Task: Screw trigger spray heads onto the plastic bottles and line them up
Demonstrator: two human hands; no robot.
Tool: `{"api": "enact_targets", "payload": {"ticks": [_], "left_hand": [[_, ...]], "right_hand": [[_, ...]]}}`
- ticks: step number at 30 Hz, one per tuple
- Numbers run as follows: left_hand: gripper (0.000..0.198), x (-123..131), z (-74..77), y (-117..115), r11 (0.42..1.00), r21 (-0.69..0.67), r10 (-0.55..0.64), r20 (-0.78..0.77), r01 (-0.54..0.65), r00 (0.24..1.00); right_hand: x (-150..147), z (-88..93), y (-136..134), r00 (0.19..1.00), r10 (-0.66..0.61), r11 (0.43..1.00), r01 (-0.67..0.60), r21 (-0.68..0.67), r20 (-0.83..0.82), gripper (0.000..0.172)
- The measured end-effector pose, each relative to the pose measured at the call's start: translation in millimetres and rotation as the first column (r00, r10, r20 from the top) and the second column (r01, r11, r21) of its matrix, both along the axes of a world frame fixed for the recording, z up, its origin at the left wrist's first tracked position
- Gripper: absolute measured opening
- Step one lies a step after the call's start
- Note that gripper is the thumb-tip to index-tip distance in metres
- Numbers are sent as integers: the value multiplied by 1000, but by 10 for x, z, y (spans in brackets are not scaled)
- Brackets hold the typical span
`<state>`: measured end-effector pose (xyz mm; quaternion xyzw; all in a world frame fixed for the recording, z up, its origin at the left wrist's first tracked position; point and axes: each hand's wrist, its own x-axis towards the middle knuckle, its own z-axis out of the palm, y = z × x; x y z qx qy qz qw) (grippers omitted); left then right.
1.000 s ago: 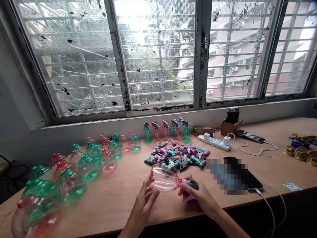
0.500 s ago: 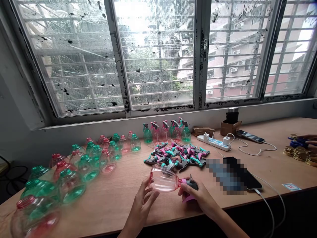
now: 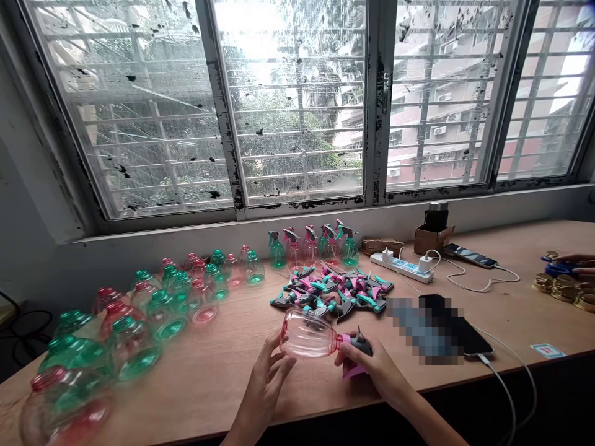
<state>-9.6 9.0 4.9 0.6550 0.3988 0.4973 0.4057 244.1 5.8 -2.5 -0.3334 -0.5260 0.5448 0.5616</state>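
Note:
A clear pink bottle point(image 3: 307, 334) lies sideways just above the table's near part, its base to the left. My left hand point(image 3: 266, 379) is closed around the base end, thumb below and fingers behind. At the neck sits a pink and grey trigger spray head point(image 3: 361, 342), gripped by my right hand point(image 3: 374, 370); whether its collar is fully seated I cannot tell. Just beyond the bottle lies a heap of loose spray heads point(image 3: 334, 291) in pink, teal and grey.
Several open-necked pink and green bottles point(image 3: 170, 313) stand on the left. Finished spray bottles point(image 3: 311, 248) line the window side. A power strip point(image 3: 402, 267), a charging phone point(image 3: 458, 328) and cables lie to the right. Another person's hand point(image 3: 586, 263) is beside gold-coloured round pieces point(image 3: 560, 288).
My left fingers and thumb have shifted very slightly at the bottle's base. The bottle and my right hand are almost where they were.

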Motion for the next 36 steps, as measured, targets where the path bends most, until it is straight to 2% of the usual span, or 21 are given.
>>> {"api": "enact_targets", "payload": {"ticks": [3, 8, 13, 20, 27, 36], "left_hand": [[50, 29, 40, -35, 999, -34, -12, 47, 13, 999], [39, 73, 107, -92, 998, -41, -51, 86, 55, 995], [39, 48, 73, -70, 996, -46, -70, 81, 74, 994], [50, 39, 44, -42, 999, -53, 3, 42, -1, 999], [42, 94, 130, -100, 995, -67, -67, 149, 78, 987], [55, 12, -13, -17, 998, -60, 23, 26, -21, 999]], "right_hand": [[0, -11, 0, 1000, 4, 1000, -4, -2, -12, 38], [-8, -8, 0, 1000, 2, 1000, -3, -2, -20, 36], [-5, -1, -5, 1000, 3, 1000, -3, -6, -18, 36], [0, 1, -3, 1000, 13, 1000, -13, -12, -2, 39], [-2, 18, -11, 1000, 22, 1000, -22, -5, 8, 37], [-9, 48, -20, 1000, -4, 1000, 5, -22, 12, 41]]}}
